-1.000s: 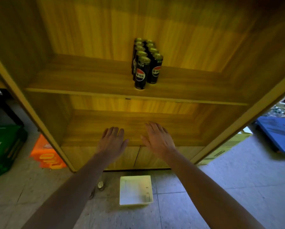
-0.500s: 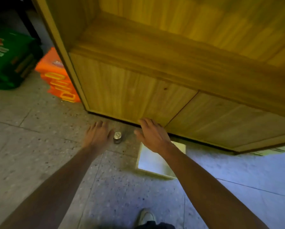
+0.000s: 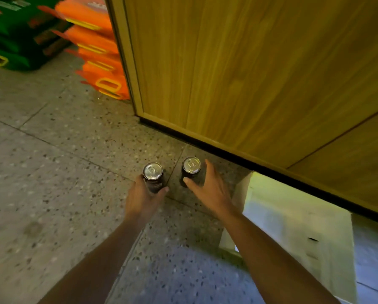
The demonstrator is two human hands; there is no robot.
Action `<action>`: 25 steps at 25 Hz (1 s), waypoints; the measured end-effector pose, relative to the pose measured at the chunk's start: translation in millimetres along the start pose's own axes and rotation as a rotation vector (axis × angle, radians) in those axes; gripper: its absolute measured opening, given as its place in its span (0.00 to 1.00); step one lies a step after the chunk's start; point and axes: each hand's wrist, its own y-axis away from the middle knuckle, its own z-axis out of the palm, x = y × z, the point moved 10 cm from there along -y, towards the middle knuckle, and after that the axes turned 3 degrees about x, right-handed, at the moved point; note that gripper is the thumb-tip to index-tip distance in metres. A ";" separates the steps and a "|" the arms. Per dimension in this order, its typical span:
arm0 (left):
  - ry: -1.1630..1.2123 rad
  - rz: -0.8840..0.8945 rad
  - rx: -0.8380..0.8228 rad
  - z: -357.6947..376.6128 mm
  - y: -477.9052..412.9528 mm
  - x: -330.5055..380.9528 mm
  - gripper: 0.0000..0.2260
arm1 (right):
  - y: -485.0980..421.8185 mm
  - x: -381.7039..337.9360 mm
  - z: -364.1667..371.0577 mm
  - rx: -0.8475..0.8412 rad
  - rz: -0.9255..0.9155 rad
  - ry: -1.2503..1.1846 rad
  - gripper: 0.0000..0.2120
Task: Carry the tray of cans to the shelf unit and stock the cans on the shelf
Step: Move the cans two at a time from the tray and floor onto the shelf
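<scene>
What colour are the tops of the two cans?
Shiny silver, on both cans; seen best in the head view.

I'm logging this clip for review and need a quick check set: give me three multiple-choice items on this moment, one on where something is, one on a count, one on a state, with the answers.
1. Where does the white tray lie?
A. On the floor, right of the cans
B. On a shelf
C. On the orange packs

2. How many cans stand on the floor?
A. One
B. Two
C. Four

3. What is the state of the left hand?
A. Flat on the floor
B. Resting on the tray
C. Wrapped around the left can

Answers:
1. A: the tray sits on the terrazzo floor by the cabinet base, empty as far as it shows.
2. B: the left can and the right can are the only ones in view.
3. C: its fingers and thumb close round the can's body, while the right hand is spread open at the right can.
</scene>
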 end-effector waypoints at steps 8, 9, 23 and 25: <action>0.208 -0.069 0.078 -5.1 -25.1 18.6 0.24 | -26.3 -8.0 15.4 0.034 0.011 -0.291 0.33; 0.215 -0.073 0.075 -5.7 -26.1 19.8 0.24 | -26.3 -10.5 14.3 0.040 0.001 -0.287 0.30; 0.212 0.169 -0.059 -247.5 81.5 309.3 0.09 | 93.2 -244.3 -300.4 0.104 -0.135 -0.273 0.32; 0.206 0.211 -0.052 -316.0 110.0 390.4 0.10 | 126.7 -302.8 -398.8 0.164 -0.156 -0.283 0.32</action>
